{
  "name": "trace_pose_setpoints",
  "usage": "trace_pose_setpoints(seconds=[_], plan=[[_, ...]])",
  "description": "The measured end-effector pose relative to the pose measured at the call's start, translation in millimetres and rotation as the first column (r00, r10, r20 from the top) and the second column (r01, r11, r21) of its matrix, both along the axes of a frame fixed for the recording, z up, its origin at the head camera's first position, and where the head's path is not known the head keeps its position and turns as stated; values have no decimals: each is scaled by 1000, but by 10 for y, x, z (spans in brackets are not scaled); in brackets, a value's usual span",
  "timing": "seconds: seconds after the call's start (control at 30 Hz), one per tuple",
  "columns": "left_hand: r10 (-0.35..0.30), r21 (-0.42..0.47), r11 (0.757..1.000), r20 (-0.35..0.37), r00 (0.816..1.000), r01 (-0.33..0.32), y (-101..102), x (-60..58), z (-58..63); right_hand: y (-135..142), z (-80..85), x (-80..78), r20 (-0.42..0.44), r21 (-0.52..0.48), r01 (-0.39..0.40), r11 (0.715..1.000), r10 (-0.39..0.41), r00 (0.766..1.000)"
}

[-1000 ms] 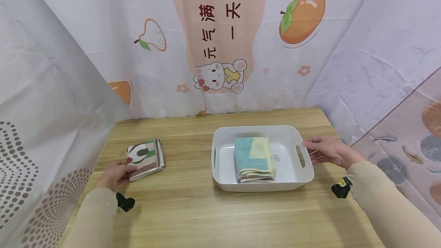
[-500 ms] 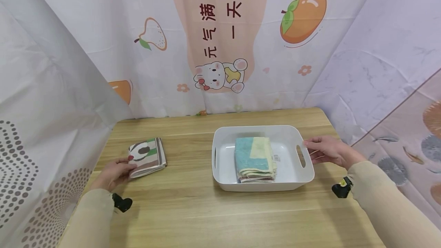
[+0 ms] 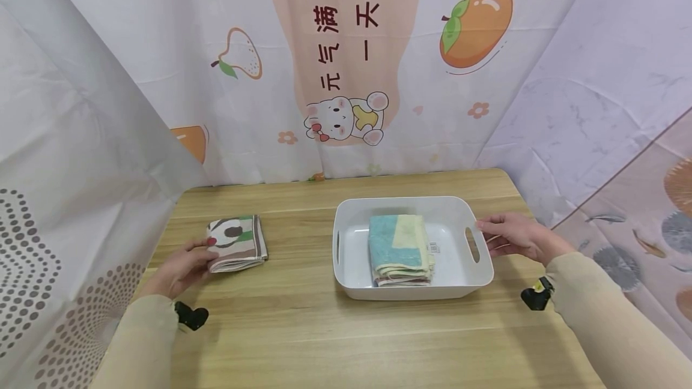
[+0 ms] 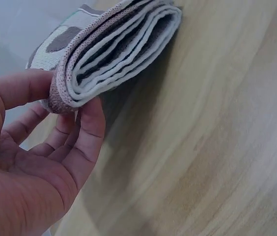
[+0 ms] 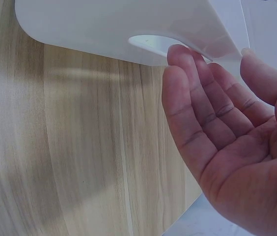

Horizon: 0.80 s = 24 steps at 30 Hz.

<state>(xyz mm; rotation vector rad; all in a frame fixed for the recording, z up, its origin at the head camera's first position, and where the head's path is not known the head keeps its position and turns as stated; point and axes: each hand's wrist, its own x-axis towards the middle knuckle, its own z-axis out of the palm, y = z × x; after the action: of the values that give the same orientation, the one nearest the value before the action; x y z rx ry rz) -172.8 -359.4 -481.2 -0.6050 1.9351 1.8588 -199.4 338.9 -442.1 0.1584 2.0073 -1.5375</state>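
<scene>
A folded towel in white, brown and green stands out at the left, near the tabletop. My left hand pinches its near-left corner; in the left wrist view the thumb lies on top and fingers underneath, with the folded layers facing the camera. At the right, a white plastic basket holds a stack of folded towels, topped by a blue and cream one. My right hand holds the basket's right end, thumb at the rim and loosely curled fingers by the handle hole.
The wooden table extends between the left towel and the basket, and toward the front. A printed curtain hangs along its back edge, with more curtains at both sides. A black wrist camera sits below the left hand.
My left hand and its towel have shifted slightly to the right and back, and the towel has turned a little. The right hand and basket stay where they were.
</scene>
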Motion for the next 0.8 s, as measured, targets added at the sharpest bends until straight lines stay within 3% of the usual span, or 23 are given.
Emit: trace_pose_setpoints(seconds=[0.43, 0.8], plan=[[-7, 57, 998, -13, 1000, 8, 43, -2, 101, -13, 17, 0, -2, 16, 1, 1000, -1, 1000], [-17, 163, 986, -86, 996, 31, 178, -53, 263, -6, 5, -13, 0, 19, -2, 1000, 2, 1000]])
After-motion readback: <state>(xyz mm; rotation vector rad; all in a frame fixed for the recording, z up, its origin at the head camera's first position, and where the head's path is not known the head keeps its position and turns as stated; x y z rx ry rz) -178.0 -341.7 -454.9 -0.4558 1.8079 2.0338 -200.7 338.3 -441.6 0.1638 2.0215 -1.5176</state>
